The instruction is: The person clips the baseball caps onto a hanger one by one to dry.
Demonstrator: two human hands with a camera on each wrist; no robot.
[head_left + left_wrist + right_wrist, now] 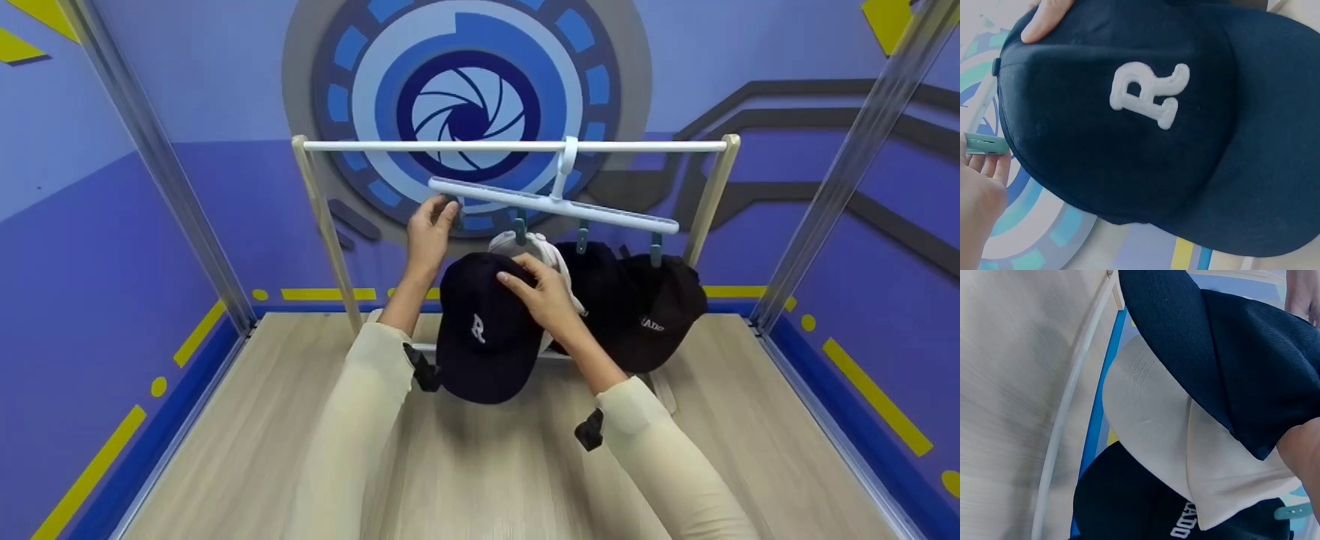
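A navy baseball cap (480,367) with a white letter R hangs brim down from my right hand (546,296), whose thumb and fingers grip the crown. To its left and higher, my left hand (429,238) pinches a green clip (987,144) at the left end of a white hanger (495,196). In the left wrist view the cap's top is close beside that clip; whether they touch I cannot tell. Behind the navy cap hangs a white cap (1151,410) below another clip (520,229). Two dark caps (664,307) hang farther right.
The hanger tilts down to the right, hooked on the white bar (375,146) of a wooden-legged rack (324,217). The rack stands on a wood-grain table (292,420). Purple-blue panels (225,195) and metal posts (150,150) enclose the sides and back.
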